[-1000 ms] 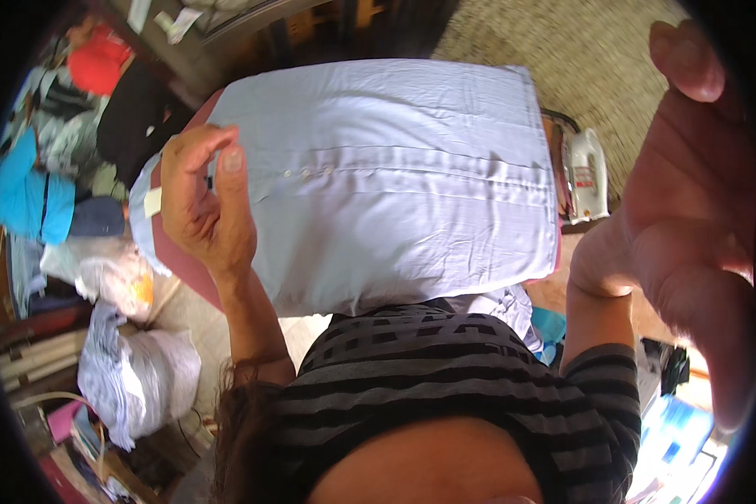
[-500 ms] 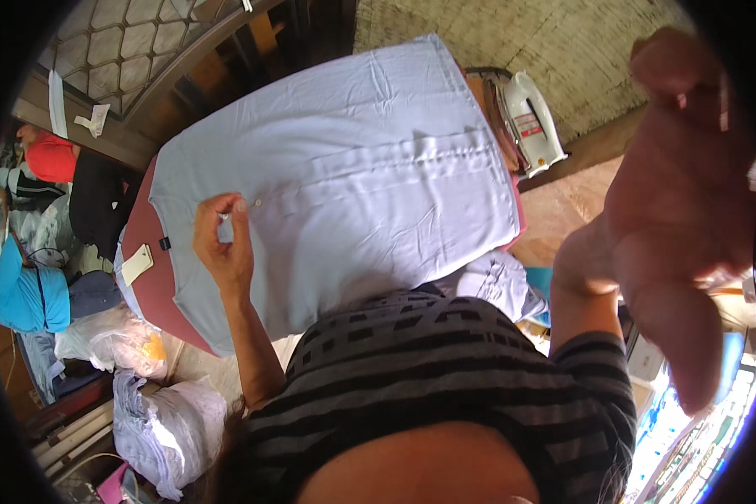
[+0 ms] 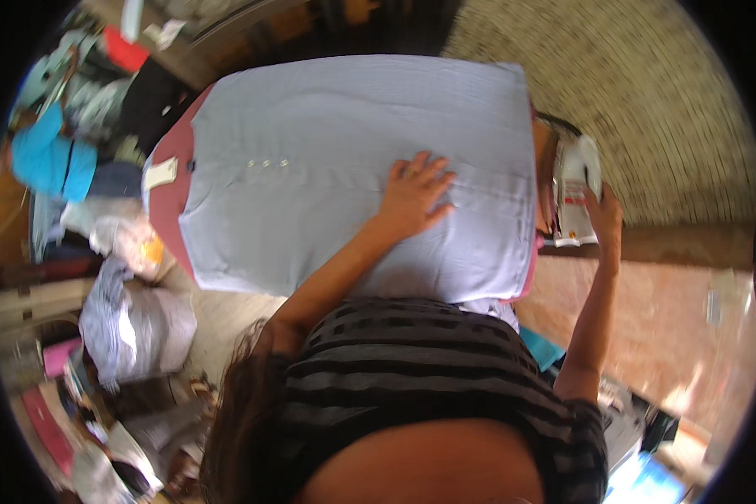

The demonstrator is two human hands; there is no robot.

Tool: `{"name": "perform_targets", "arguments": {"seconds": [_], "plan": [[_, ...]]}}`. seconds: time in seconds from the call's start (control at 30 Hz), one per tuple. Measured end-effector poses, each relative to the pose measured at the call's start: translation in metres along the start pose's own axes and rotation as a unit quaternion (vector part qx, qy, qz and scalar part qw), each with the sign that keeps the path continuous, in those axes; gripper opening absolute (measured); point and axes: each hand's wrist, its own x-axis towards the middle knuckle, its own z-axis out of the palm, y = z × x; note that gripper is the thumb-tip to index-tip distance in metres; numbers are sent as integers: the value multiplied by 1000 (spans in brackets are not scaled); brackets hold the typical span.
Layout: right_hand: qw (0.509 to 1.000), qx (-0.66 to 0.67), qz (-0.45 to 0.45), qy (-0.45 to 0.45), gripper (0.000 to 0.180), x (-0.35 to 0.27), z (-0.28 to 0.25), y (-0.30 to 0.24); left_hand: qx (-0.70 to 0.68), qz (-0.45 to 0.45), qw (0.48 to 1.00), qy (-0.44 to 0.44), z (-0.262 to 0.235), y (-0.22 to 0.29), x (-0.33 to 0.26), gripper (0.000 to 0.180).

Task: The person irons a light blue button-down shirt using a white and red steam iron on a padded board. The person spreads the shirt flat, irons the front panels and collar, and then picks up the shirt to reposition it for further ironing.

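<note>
A pale blue-grey buttoned shirt [image 3: 311, 210] lies spread flat over a padded red-brown ironing board [image 3: 170, 207], its neckline to the left. Three small buttons show along its upper front. My left hand [image 3: 416, 197] rests open on the cloth right of the middle, fingers spread and palm down. Past the right end of the board stands a white clothes iron [image 3: 573, 172] with a red-marked label. My right hand [image 3: 606, 220] is at the near end of its handle, fingers curled against it. Part of that grip is hidden.
A cream tag [image 3: 161, 173] lies at the neckline. Several filled plastic bags [image 3: 155, 323] and clothes crowd the left floor. Beyond the board is a dark railing [image 3: 328, 34]; a woven mat [image 3: 647, 109] covers the floor at the far right. Teal cloth [image 3: 542, 349] lies near my right arm.
My left hand has moved right from beside the shirt's front buttons and opened flat on the cloth. My right hand has dropped from close before the camera to the iron. The view has turned.
</note>
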Motion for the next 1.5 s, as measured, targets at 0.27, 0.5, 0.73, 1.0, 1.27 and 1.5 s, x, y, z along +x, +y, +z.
{"name": "perform_targets", "arguments": {"seconds": [0.27, 0.5, 0.73, 1.0, 1.27, 1.5], "plan": [[944, 286, 131, -99, 28, 17, 2, -10, -18, -2, 1000, 16, -6, -11, -15, 52], [963, 182, 135, -145, 35, -1, -47, -108, 81, -190, 944, 259, -132, -146, -91, 22], [957, 211, -72, -187, 42, 39, -11, -290, 226, -298, 875, 307, -219, -307, -119, 23], [911, 153, -321, -207, 45, 115, 80, -479, 201, -344, 864, 307, -217, -353, -98, 15], [865, 135, -425, -232, 51, 151, 154, -598, 63, -348, 840, 411, -213, -357, -108, 5], [844, 145, -486, -174, 46, 165, 190, -652, 155, -333, 841, 398, -205, -376, -106, 7]]}}
